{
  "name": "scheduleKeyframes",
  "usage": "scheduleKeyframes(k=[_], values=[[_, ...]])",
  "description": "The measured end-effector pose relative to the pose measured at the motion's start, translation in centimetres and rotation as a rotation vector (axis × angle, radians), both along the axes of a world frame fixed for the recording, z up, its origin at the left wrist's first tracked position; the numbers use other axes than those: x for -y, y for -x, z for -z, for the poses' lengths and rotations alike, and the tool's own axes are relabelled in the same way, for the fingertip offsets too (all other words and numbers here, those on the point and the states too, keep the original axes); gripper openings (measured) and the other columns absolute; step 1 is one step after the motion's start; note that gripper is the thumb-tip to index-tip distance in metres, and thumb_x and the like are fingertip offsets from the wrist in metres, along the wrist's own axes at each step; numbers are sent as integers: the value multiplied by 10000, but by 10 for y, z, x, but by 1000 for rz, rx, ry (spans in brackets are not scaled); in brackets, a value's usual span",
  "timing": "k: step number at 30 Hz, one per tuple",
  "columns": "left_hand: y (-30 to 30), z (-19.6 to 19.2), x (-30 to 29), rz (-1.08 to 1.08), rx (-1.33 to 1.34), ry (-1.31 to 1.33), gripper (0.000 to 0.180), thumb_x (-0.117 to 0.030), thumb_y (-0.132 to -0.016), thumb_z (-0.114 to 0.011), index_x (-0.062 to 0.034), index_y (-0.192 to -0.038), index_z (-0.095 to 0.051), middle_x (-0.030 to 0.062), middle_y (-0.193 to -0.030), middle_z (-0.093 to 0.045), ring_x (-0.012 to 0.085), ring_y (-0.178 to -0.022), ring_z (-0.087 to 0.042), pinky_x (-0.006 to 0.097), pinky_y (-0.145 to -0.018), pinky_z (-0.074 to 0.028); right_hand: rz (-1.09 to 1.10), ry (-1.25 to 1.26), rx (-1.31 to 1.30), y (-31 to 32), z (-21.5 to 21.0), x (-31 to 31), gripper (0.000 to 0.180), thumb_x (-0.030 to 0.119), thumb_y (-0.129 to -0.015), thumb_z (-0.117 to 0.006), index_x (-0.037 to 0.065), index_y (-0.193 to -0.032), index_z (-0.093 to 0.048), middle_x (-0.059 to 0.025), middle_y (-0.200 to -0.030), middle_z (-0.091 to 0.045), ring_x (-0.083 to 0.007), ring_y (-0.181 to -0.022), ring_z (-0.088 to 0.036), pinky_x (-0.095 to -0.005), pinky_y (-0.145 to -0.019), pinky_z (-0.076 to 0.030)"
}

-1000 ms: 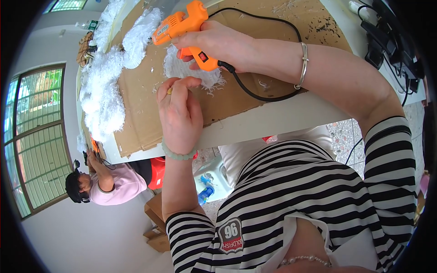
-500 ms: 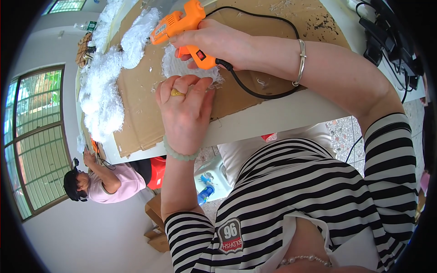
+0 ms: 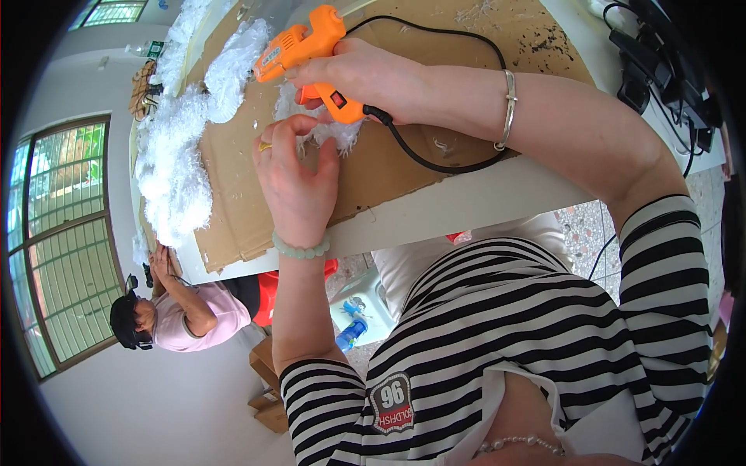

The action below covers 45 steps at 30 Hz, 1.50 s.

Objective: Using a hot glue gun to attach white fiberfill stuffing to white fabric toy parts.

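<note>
My right hand (image 3: pixel 361 74) is closed around the handle of an orange glue gun (image 3: pixel 299 54), its nozzle pointing left over the cardboard. A black cord (image 3: pixel 404 144) runs from the handle's base. Beneath the gun lies a white fringed piece (image 3: pixel 346 138), partly covered by my hands. My left hand (image 3: pixel 295 179) is at the near side of this piece, with its fingers curled and the thumb and forefinger around its edge. Some of my left fingertips are hidden.
A brown cardboard sheet (image 3: pixel 233 163) covers much of the white table (image 3: pixel 435 200). Heaped white fringed material (image 3: pixel 175 171) lies along the left. Black devices with cables (image 3: pixel 660 62) stand at right. Another person (image 3: pixel 186 314) works at the table's left end.
My left hand has moved slightly left, and its thumb and forefinger have spread apart. The glue gun has shifted slightly left and down. The other person's hands have moved.
</note>
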<state>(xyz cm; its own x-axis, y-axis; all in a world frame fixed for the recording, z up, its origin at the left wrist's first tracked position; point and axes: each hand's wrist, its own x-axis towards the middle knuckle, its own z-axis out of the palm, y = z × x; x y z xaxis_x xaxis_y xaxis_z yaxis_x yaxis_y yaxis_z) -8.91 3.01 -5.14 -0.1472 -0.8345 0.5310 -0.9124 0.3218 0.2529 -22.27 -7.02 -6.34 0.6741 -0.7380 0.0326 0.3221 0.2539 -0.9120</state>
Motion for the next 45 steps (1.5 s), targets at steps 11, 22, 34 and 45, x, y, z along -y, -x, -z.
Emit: scheduleKeyframes(k=[11, 22, 34, 45], values=[[19, -4, -29, 162, 360, 5, 308, -80, -686, -690, -34, -988, -648, 58, -989, -635, 250, -960, -508, 400, -859, -376, -2, -73, -35, 2, -9, -6, 397, 322, -865, -578, 24, -1122, -522, -71, -987, -553, -138, -860, -557, -307, -702, -509], [14, -1, -20, 125, 229, -57, 201, -89, -757, -648, -56, -956, -639, 27, -1002, -673, 260, -889, -536, 375, -865, -376, 56, -74, -4, 12, -23, 2, 398, 319, -864, -582, 29, -1128, -516, -57, -1005, -555, -150, -871, -568, -315, -692, -539], [3, 2, -20, 174, 77, -112, 168, -75, -790, -620, -61, -957, -635, 31, -997, -676, 238, -851, -551, 368, -881, -371, -154, 161, -336, 25, -41, 9, 415, 354, -832, -608, 27, -1081, -544, -62, -892, -565, -141, -772, -570, -316, -613, -558], [-1, 3, -22, 172, 72, -134, 154, -61, -787, -615, -46, -939, -637, 57, -1005, -673, 258, -895, -540, 375, -888, -366, -214, 186, -392, 19, -29, 8, 453, 379, -846, -601, 40, -1139, -529, -49, -924, -552, -124, -802, -564, -291, -668, -559]])
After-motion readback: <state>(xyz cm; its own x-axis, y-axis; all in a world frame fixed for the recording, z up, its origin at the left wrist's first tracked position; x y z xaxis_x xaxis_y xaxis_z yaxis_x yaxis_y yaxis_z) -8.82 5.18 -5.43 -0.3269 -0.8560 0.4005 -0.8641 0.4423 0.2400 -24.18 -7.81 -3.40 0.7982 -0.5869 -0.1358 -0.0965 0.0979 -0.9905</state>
